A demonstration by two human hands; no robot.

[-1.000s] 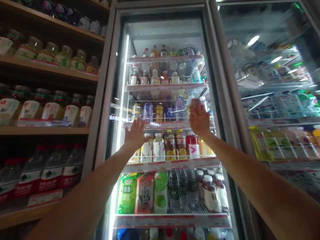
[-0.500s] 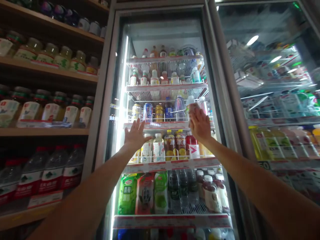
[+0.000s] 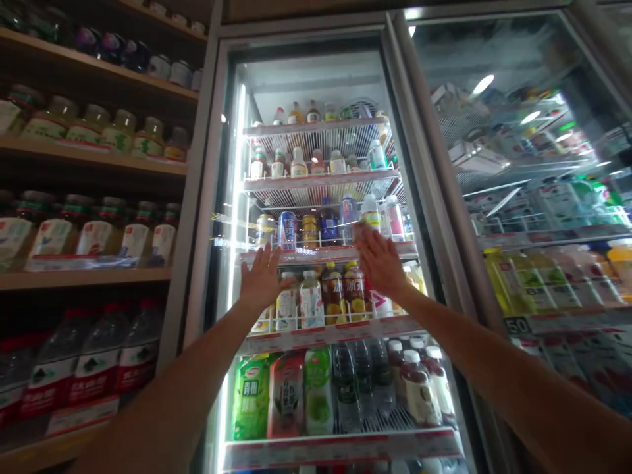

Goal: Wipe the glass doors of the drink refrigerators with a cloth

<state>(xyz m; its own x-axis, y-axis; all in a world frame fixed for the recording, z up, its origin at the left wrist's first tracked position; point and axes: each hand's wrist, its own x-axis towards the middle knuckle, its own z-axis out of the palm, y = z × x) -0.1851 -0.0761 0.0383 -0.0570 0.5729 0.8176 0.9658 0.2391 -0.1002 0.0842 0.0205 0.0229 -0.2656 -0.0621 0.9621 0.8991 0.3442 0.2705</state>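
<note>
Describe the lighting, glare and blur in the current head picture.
Head view: the light strip glares white while the left-hand shelves sit dim; head view: bright reflections mark the right-hand door; head view: the right hand looks blurred at the fingertips.

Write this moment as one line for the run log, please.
left hand: open, empty | right hand: open, empty | place: before fridge door | contact: cannot tell | behind door: bottles, cans

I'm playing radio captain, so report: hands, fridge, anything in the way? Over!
Left hand open, empty. Right hand open, empty. Lit fridge stocked with drinks. Glass door, seemingly shut, in front.
</note>
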